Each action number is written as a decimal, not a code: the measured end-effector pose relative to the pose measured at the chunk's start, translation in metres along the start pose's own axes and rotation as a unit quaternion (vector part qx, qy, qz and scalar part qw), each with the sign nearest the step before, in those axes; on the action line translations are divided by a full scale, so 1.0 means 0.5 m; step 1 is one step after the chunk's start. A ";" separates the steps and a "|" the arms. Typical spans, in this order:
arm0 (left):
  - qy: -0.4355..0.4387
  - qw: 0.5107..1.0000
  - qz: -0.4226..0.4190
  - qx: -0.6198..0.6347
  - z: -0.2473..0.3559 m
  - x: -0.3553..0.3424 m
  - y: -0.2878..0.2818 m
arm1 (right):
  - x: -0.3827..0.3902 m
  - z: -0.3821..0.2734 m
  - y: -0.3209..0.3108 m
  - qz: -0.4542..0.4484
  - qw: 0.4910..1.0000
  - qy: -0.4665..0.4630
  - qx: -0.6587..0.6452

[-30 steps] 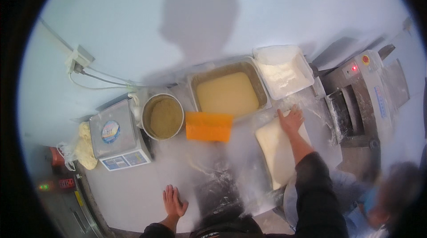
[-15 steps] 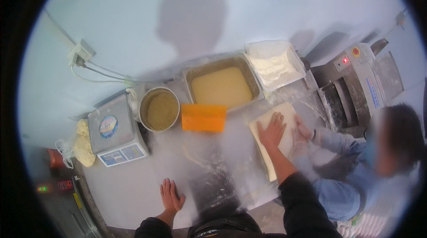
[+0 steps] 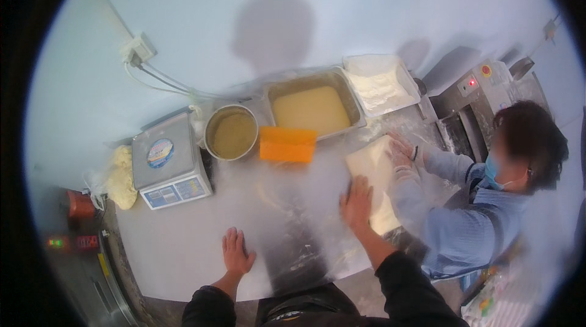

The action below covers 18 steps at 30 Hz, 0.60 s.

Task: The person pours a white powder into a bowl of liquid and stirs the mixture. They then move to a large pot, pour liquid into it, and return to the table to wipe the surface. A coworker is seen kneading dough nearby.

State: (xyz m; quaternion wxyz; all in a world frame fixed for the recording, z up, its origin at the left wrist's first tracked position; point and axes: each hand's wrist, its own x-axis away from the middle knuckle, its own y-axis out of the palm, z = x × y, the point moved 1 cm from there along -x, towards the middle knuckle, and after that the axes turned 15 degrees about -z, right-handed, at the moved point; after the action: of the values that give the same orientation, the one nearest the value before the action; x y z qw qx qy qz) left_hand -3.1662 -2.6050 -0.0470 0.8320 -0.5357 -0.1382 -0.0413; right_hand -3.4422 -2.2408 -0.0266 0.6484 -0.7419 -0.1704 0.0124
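Pale dough slab [image 3: 371,161] right of centre in the frame, with hands at both long sides.

From my remote seat I see it lying on the floured table [image 3: 183,254], my right hand [image 3: 356,206] at its left edge, fingers extended, lightly parted and gripping nothing; how hard the palm presses, I cannot tell. My left hand [image 3: 238,255] lies palm down left of lower centre, fingers slightly spread, holding nothing. A co-worker's hands [image 3: 400,159] meet the opposite edge. I'd judge a flat palm and gentle, even pressure best, sparing soft dough any dents and matching the co-worker's pace.
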 end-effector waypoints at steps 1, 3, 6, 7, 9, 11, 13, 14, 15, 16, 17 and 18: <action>0.001 1.000 0.004 0.002 0.003 0.000 -0.001 | 0.018 -0.011 0.016 -0.013 1.000 -0.021 -0.007; -0.008 1.000 0.001 0.001 0.007 0.002 -0.002 | 0.055 -0.036 0.048 -0.016 0.998 -0.049 -0.043; -0.016 1.000 -0.006 -0.002 0.011 0.002 -0.005 | 0.084 -0.067 0.067 0.012 0.992 -0.058 -0.115; -0.010 1.000 0.000 0.007 0.012 0.003 -0.007 | 0.082 -0.070 0.062 0.015 0.991 -0.058 -0.120; -0.001 1.000 0.006 0.014 0.012 0.005 -0.008 | 0.062 -0.064 0.041 -0.011 0.987 -0.032 -0.156; 0.003 1.000 0.013 0.007 0.012 0.005 -0.009 | 0.012 -0.040 0.003 -0.031 0.976 0.006 -0.215; 0.001 1.000 0.019 0.012 0.011 0.005 -0.009 | -0.048 -0.021 -0.030 -0.013 0.987 0.016 -0.157; -0.010 1.000 0.011 0.014 0.010 0.006 -0.008 | -0.071 -0.016 -0.038 0.023 0.992 -0.001 -0.122; -0.015 1.000 0.010 0.014 0.009 0.005 -0.009 | -0.097 -0.012 -0.040 0.003 0.994 0.012 -0.104; -0.025 1.000 -0.001 0.014 0.009 0.005 -0.009 | -0.120 -0.011 -0.038 -0.001 0.997 0.012 -0.081; -0.030 0.999 -0.006 0.010 0.008 0.004 -0.010 | -0.136 -0.011 -0.031 0.000 0.997 0.020 -0.068; -0.034 0.999 -0.012 0.017 0.008 0.003 -0.011 | -0.146 -0.012 -0.021 0.004 0.996 0.000 -0.084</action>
State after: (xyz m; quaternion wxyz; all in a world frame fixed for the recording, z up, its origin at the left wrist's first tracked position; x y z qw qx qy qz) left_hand -3.1667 -2.6035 -0.0404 0.8350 -0.5212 -0.1738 -0.0310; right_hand -3.5122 -2.2655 -0.0303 0.5837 -0.7944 -0.1679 0.0013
